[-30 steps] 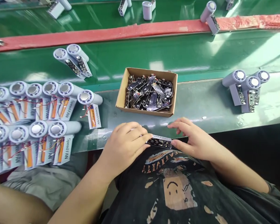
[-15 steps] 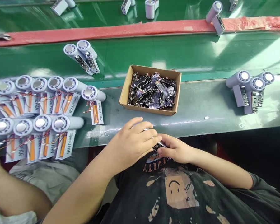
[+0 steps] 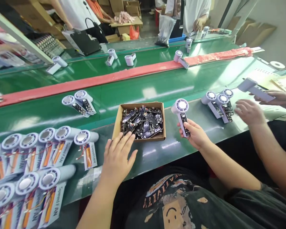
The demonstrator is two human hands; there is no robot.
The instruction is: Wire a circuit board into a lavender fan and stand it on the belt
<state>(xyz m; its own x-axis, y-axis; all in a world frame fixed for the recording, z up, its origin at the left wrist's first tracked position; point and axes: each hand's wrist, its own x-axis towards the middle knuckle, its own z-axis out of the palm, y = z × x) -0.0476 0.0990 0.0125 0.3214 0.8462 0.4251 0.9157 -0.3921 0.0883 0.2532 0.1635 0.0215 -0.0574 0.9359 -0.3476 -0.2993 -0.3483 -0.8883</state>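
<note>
- Head view looks down over the counter and a green belt, with a red strip across the belt.
- My reading of the left hand: it is open and holds nothing, fingers spread wide. Its fingertips reach over the near edge of a cardboard box; I cannot tell if they touch it.
- Right hand is curled closed around the handle of a small fan. The fan stands upright just right of the box, its round head on top and a bare circuit board on the handle.
- Box is full of loose black boards, lying in a jumble.
- Left of the box, rows of fans lie on printed cards. The cards read "Speed FAN", and thin wires run over them.
- Right of the held fan stands a small group of fans.
- Person's dark T-shirt has a smiley print and the letters "ATIVITY", upside down in this view.
- At far right, a co-worker's hand holds a grey fan body; another hand is open beside the group.
- Farther away are a standing person and cardboard boxes.
</note>
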